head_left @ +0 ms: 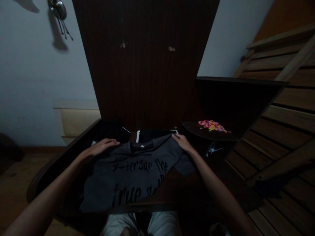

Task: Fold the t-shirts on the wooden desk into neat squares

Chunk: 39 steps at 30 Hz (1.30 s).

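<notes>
Head view, and the grey shirt [133, 173] lies lower centre, between the hands! Left hand [104, 146], fingers loosely extended, touches one shoulder, grip impossible to tell; right hand [182, 142], nearly closed, pinches the other.

The shirt [131, 175] is matt cloth, lightly creased. The surface [180, 186] and the upright panel [147, 82] behind it are dark-finished wood, the panel chipped in spots. The wall fixture [61, 9] is glossy metal; the slats [295, 98] are matt wood.
</notes>
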Motion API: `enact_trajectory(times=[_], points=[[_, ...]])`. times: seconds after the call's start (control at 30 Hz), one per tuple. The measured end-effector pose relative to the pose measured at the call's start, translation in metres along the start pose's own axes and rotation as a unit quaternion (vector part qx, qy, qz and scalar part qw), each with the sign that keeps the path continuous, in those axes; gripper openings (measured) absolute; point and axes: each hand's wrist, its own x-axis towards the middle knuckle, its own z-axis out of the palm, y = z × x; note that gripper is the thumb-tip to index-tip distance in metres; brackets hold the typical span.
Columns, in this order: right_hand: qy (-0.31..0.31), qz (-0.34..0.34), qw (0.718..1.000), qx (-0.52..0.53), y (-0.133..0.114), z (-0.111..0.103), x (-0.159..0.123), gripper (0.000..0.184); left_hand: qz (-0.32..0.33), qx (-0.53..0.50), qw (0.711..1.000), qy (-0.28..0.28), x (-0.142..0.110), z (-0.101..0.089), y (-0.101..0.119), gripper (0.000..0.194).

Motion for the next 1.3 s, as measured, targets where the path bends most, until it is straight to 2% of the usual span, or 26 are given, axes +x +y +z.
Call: enact_trajectory(times=[0.1, 0.2, 0.4, 0.57, 0.67, 0.77, 0.87, 0.97, 1.03, 1.17, 1.3], points=[[0.066, -0.033, 0.997, -0.022, -0.005, -0.018, 0.001, 0.049, 0.033, 0.01, 0.999, 0.037, 0.006, -0.021, -0.008, 0.052], [0.089, -0.069, 0.993, -0.042, -0.013, -0.03, 0.001, 0.042, 0.071, 0.023, 0.996, 0.057, 0.004, -0.037, -0.006, 0.055], [0.089, -0.11, 0.979, -0.144, -0.034, -0.043, -0.004, 0.031, 0.115, 0.085, 0.989, 0.025, 0.004, -0.05, -0.002, 0.047], [0.107, -0.079, 0.964, -0.23, -0.032, -0.042, -0.004, 0.019, 0.112, 0.113, 0.987, 0.009, 0.009, -0.039, -0.008, 0.05], [0.107, -0.027, 0.949, -0.296, -0.024, -0.032, -0.003, 0.017, 0.141, 0.116, 0.983, 0.01, 0.008, -0.025, -0.009, 0.058], [0.09, 0.038, 0.923, -0.373, -0.018, -0.02, -0.004, 0.018, 0.181, 0.127, 0.975, 0.02, 0.007, -0.01, -0.011, 0.063], [0.051, 0.067, 0.89, -0.448, -0.016, -0.009, -0.006, 0.02, 0.216, 0.158, 0.964, 0.005, 0.009, 0.003, -0.016, 0.052], [-0.003, 0.039, 0.86, -0.508, -0.017, 0.0, -0.008, 0.02, 0.224, 0.179, 0.958, -0.029, 0.012, 0.012, -0.024, 0.036], [-0.034, 0.019, 0.852, -0.523, -0.018, 0.004, -0.008, 0.023, 0.217, 0.188, 0.958, -0.019, 0.012, 0.014, -0.027, 0.029], [-0.061, 0.016, 0.865, -0.498, -0.015, 0.007, -0.006, 0.02, 0.169, 0.137, 0.976, 0.006, 0.01, 0.006, -0.024, 0.029], [-0.015, 0.002, 0.907, -0.42, -0.005, 0.002, -0.001, 0.015, 0.132, 0.037, 0.99, 0.015, 0.007, -0.011, -0.018, 0.039]])
